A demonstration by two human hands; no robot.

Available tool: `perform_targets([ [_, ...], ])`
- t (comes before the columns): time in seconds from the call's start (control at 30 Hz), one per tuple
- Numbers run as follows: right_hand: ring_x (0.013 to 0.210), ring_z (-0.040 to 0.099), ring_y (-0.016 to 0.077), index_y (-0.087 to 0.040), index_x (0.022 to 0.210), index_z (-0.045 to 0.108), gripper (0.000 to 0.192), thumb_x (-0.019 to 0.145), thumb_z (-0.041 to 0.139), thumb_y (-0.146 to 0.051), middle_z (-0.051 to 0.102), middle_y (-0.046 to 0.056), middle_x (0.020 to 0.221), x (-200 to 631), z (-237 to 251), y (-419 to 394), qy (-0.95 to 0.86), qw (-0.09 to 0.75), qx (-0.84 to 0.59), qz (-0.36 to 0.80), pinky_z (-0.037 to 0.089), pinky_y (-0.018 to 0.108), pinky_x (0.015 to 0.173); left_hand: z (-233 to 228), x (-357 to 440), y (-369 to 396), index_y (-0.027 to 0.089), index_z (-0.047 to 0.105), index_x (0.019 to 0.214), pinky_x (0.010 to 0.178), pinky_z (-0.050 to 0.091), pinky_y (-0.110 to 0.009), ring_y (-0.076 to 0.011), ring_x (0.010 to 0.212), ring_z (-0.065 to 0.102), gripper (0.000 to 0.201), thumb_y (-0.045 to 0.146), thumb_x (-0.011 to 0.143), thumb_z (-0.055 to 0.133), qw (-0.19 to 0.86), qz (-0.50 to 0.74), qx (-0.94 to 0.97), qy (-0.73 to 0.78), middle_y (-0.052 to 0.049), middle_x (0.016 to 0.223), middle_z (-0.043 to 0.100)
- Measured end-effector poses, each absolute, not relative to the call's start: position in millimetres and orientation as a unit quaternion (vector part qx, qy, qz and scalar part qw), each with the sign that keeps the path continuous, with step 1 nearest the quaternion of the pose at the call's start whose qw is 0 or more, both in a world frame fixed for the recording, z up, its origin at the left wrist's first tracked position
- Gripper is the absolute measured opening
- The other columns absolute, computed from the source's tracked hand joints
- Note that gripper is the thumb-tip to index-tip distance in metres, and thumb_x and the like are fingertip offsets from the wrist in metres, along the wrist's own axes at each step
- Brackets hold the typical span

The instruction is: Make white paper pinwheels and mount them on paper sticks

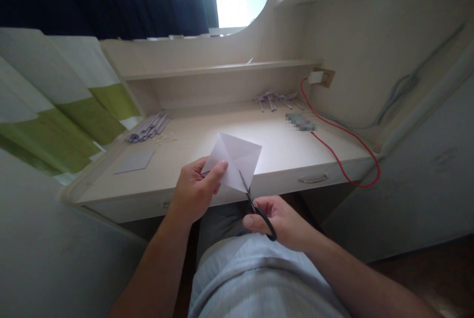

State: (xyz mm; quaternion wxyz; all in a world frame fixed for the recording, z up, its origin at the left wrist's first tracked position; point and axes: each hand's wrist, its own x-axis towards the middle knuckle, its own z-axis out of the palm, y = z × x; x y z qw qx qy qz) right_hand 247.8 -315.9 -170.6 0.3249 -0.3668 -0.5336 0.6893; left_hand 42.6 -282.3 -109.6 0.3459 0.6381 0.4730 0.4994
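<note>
My left hand (196, 187) pinches a square sheet of white paper (237, 157) by its left corner, thumb on top. Faint crease lines cross the sheet, which is held up in front of the desk's front edge. In my right hand (279, 221) is a pair of scissors (264, 219) with black handles. Their blades are parted at the paper's near corner, one lying over the sheet and pointing towards its middle. How far any cut runs cannot be made out.
On the pale desk (207, 120) lie a stack of paper squares (135, 161), a bundle of rolled paper sticks (150, 127), small pale bits (166, 138) and more paper pieces (276, 99) at the back. A red cable (333, 155) runs from a white plug (315, 77) past a blurred object (300, 122).
</note>
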Motion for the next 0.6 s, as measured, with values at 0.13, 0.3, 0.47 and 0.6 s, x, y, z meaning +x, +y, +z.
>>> perform_targets([
  [0.13, 0.058, 0.035, 0.0092, -0.016, 0.069, 0.058, 0.047, 0.074, 0.087, -0.053, 0.047, -0.004, 0.062, 249.2, -172.6, -313.9, -0.542, 0.326, -0.358, 0.687, 0.023, 0.026, 0.053, -110.4, 44.8, -283.3, 0.019, 0.054, 0.061, 0.045, 0.032, -0.023, -0.0099, 0.046, 0.044, 0.039, 0.040, 0.092, 0.065, 0.358, 0.493, 0.643, 0.464, 0.003, 0.050, 0.049],
  [0.3, 0.057, 0.036, 0.0096, -0.017, 0.069, 0.059, 0.048, 0.075, 0.085, -0.056, 0.050, -0.003, 0.062, 249.1, -174.5, -313.3, -0.544, 0.329, -0.365, 0.680, 0.025, 0.026, 0.053, -111.4, 45.4, -282.1, 0.019, 0.053, 0.061, 0.046, 0.032, -0.023, -0.0099, 0.046, 0.043, 0.040, 0.040, 0.093, 0.065, 0.363, 0.491, 0.644, 0.462, 0.003, 0.051, 0.049],
  [0.47, 0.054, 0.036, 0.0090, -0.017, 0.066, 0.058, 0.053, 0.073, 0.084, -0.063, 0.050, -0.004, 0.060, 248.4, -171.8, -314.3, -0.546, 0.322, -0.381, 0.673, 0.024, 0.026, 0.051, -111.9, 45.7, -281.9, 0.019, 0.053, 0.061, 0.045, 0.032, -0.024, -0.0103, 0.046, 0.044, 0.039, 0.040, 0.092, 0.064, 0.363, 0.491, 0.644, 0.460, 0.003, 0.050, 0.048],
  [0.6, 0.053, 0.036, 0.0086, -0.017, 0.064, 0.057, 0.054, 0.072, 0.085, -0.062, 0.051, -0.004, 0.058, 248.3, -172.4, -314.4, -0.543, 0.330, -0.376, 0.675, 0.023, 0.026, 0.050, -112.1, 45.4, -282.3, 0.019, 0.054, 0.061, 0.046, 0.033, -0.023, -0.0100, 0.046, 0.044, 0.039, 0.040, 0.092, 0.065, 0.361, 0.494, 0.642, 0.462, 0.004, 0.050, 0.048],
])
